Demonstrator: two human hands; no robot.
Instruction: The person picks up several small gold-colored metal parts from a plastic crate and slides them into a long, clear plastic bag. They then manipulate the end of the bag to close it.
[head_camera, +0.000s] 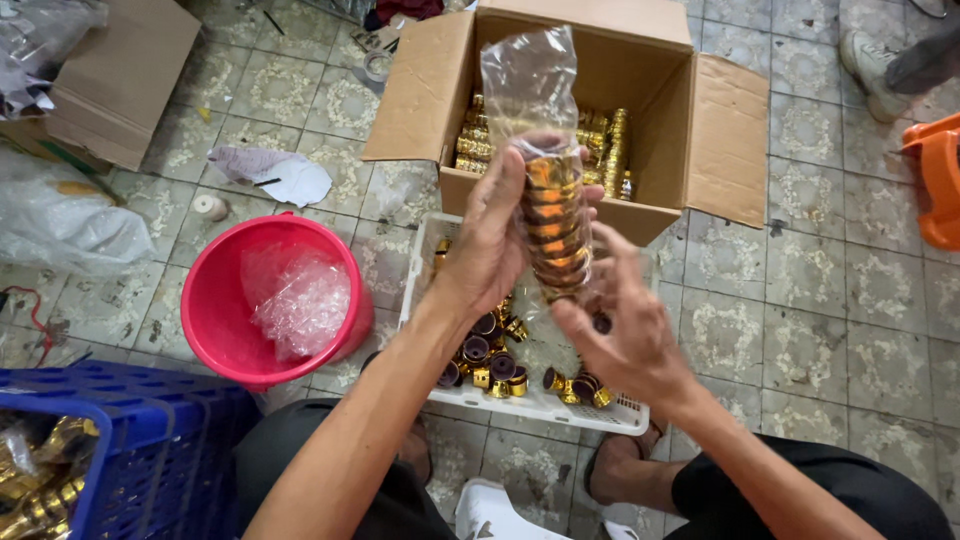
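Above the white basket (622, 412) of loose gold caps (497, 362), our left hand (492, 240) and right hand (630, 325) grip closed round a cap-filled plastic sleeve (548, 170).

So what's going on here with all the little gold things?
A person sitting on the tiled floor holds up a clear plastic sleeve of stacked gold caps. The left hand grips its side and the right hand is at its bottom end. Below, a white basket holds loose gold caps. Behind stands an open cardboard box with more stacks, and a red bucket holds crumpled plastic.
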